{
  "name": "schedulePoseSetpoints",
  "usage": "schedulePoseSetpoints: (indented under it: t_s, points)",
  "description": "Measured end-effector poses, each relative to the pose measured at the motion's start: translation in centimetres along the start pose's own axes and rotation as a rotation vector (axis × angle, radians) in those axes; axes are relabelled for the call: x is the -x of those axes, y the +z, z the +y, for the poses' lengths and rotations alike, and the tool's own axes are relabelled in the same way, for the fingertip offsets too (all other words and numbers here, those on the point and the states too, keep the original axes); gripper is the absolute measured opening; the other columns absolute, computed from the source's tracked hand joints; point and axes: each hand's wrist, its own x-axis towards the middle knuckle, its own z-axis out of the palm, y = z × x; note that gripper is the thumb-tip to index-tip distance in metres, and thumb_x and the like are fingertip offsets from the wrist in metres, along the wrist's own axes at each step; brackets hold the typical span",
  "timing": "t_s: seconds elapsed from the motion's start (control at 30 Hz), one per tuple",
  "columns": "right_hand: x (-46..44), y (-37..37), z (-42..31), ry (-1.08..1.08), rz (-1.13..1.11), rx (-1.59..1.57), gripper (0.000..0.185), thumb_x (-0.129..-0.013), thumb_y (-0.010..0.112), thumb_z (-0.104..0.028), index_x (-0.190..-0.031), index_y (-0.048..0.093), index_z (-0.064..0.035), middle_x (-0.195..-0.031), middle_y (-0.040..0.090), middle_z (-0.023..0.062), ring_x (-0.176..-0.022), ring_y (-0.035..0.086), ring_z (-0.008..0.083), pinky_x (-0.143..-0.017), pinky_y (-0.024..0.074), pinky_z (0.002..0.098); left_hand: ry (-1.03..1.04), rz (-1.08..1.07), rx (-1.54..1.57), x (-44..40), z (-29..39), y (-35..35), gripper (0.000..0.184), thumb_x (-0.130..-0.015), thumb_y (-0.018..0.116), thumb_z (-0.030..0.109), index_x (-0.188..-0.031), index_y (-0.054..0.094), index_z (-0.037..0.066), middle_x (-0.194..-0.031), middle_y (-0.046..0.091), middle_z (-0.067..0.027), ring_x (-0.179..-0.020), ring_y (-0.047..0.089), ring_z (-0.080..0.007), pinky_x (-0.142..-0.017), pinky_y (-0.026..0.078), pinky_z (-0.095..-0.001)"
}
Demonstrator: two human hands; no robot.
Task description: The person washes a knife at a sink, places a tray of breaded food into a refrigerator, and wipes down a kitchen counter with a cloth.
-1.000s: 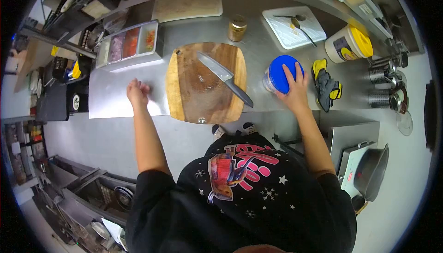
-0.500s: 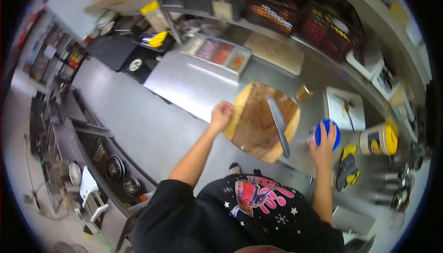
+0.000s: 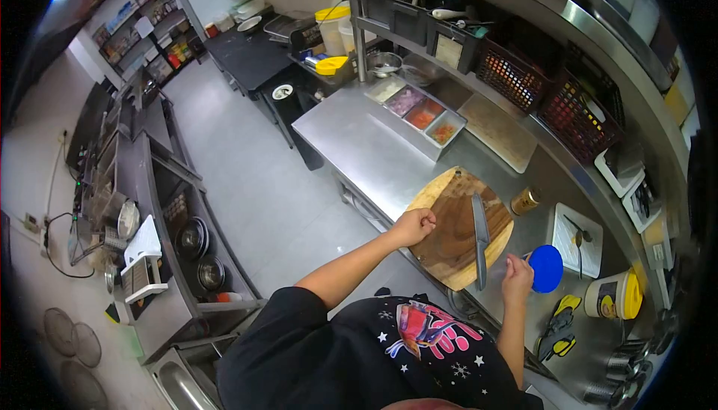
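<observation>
My left hand (image 3: 413, 227) is closed with curled fingers over the left edge of the round wooden cutting board (image 3: 449, 223). Whatever it may hold is hidden. A large kitchen knife (image 3: 480, 242) lies on the board's right side, its handle toward me. Just left of a container with a blue lid (image 3: 547, 268), my right hand (image 3: 517, 279) is raised with its fingers bent together. I cannot make out anything in them. Behind the board stands a small jar (image 3: 526, 200) with a gold-brown look.
Beyond the board sit a metal tray of chopped vegetables (image 3: 425, 116) and a pale rectangular board (image 3: 497, 132). To the right are a white tray with spoons (image 3: 576, 239), a yellow-lidded tub (image 3: 613, 295) and black-yellow gloves (image 3: 558, 328). Crates (image 3: 512, 73) line the shelf above.
My right hand has come off the blue lid and moved to its left, fingers now drawn together. My left hand stays closed by the board. The camera view has shifted.
</observation>
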Motion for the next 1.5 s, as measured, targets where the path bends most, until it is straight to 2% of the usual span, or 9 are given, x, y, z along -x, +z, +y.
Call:
schedulePoseSetpoints:
  t_s: [0.43, 0.5, 0.83, 1.0, 1.13, 1.3, 1.4, 1.47, 1.5]
  points:
    - [0.1, -0.8, -0.3, 0.038, 0.050, -0.085, 0.023, -0.068, 0.066, -0.005, -0.062, 0.044, -0.0014, -0.062, 0.047, 0.0126, -0.058, 0.046, 0.0312, -0.053, 0.0361, 0.0377, 0.181, -0.012, -0.104, 1.1, 1.5, 2.9, 0.013, -0.073, 0.062, 0.009, -0.084, 0.058, 0.002, -0.072, 0.059, -0.0103, -0.065, 0.057, -0.0202, -0.059, 0.046, -0.0317]
    - [-0.7, -1.5, -0.8, 0.008, 0.073, -0.149, 0.026, -0.067, 0.064, -0.002, -0.061, 0.039, -0.0014, -0.062, 0.042, 0.0129, -0.057, 0.043, 0.0312, -0.052, 0.0337, 0.0389, 0.301, 0.042, -0.203, 1.5, 2.7, 3.6, 0.007, -0.070, 0.059, 0.006, -0.075, 0.055, 0.004, -0.074, 0.058, -0.0148, -0.073, 0.057, -0.0320, -0.064, 0.045, -0.0390]
    - [-2.1, -4.5, 0.9, -0.228, 0.036, -0.371, 0.022, -0.063, 0.052, 0.008, -0.060, 0.033, -0.0007, -0.061, 0.035, 0.0144, -0.055, 0.037, 0.0314, -0.050, 0.0288, 0.0392, 0.356, 0.038, -0.438, 0.4, 7.3, 8.5, 0.005, -0.067, 0.054, 0.004, -0.069, 0.049, 0.004, -0.080, 0.053, -0.0148, -0.080, 0.054, -0.0337, -0.067, 0.043, -0.0400]
    - [-2.4, -5.7, 2.9, -0.272, -0.171, -0.284, 0.026, -0.063, 0.053, 0.009, -0.086, 0.054, -0.0041, -0.096, 0.050, 0.0160, -0.090, 0.050, 0.0331, -0.075, 0.0413, 0.0377, 0.597, 0.134, -0.592, 1.2, 7.9, 11.1, 0.024, -0.067, 0.059, 0.009, -0.091, 0.059, 0.006, -0.101, 0.053, -0.0181, -0.096, 0.050, -0.0347, -0.082, 0.042, -0.0417]
    - [-2.7, -5.8, 2.8, -0.222, -0.412, -0.339, 0.054, -0.065, 0.056, 0.009, -0.116, 0.053, -0.0087, -0.129, 0.039, 0.0160, -0.119, 0.039, 0.0355, -0.100, 0.0337, 0.0377, 0.392, 0.203, -0.615, 5.1, 5.6, 10.1, 0.042, -0.063, 0.065, 0.011, -0.104, 0.059, 0.007, -0.117, 0.048, -0.0211, -0.108, 0.045, -0.0362, -0.091, 0.038, -0.0426]
    - [-3.3, -3.2, 4.1, -0.363, -0.394, -0.373, 0.045, -0.068, 0.059, 0.004, -0.112, 0.054, -0.0056, -0.128, 0.040, 0.0169, -0.118, 0.040, 0.0357, -0.099, 0.0341, 0.0393, 0.011, 0.335, -0.708, 12.4, 0.7, 2.1, 0.055, -0.064, 0.065, 0.013, -0.118, 0.052, 0.009, -0.116, 0.052, -0.0181, -0.109, 0.047, -0.0366, -0.092, 0.039, -0.0436]
    - [-4.4, -2.9, 2.5, -0.444, -0.410, -0.378, 0.040, -0.070, 0.056, 0.003, -0.109, 0.055, -0.0049, -0.126, 0.042, 0.0164, -0.118, 0.040, 0.0347, -0.099, 0.0331, 0.0404, -0.648, 0.735, -0.682, 19.2, 3.7, -9.0, 0.057, -0.075, 0.060, 0.021, -0.127, 0.041, 0.008, -0.101, 0.061, -0.0181, -0.094, 0.058, -0.0350, -0.081, 0.046, -0.0436]
    - [-5.3, -0.9, 3.6, -0.492, -0.408, -0.407, 0.038, -0.071, 0.055, 0.003, -0.108, 0.056, -0.0043, -0.125, 0.043, 0.0158, -0.116, 0.043, 0.0337, -0.097, 0.0346, 0.0389, -0.697, 1.167, -0.805, 26.5, 1.2, -17.0, 0.059, -0.074, 0.061, 0.022, -0.124, 0.041, -0.001, -0.095, 0.062, -0.0226, -0.078, 0.063, -0.0324, -0.070, 0.050, -0.0432]
    - [-5.9, -0.3, 3.2, -0.523, -0.373, -0.400, 0.036, -0.073, 0.054, 0.003, -0.108, 0.057, -0.0038, -0.124, 0.044, 0.0154, -0.113, 0.046, 0.0322, -0.095, 0.0372, 0.0378, -0.707, 1.372, -0.260, 30.3, 5.3, -18.9, 0.055, -0.075, 0.061, 0.021, -0.121, 0.043, -0.005, -0.093, 0.064, -0.0187, -0.067, 0.064, -0.0249, -0.066, 0.051, -0.0407]
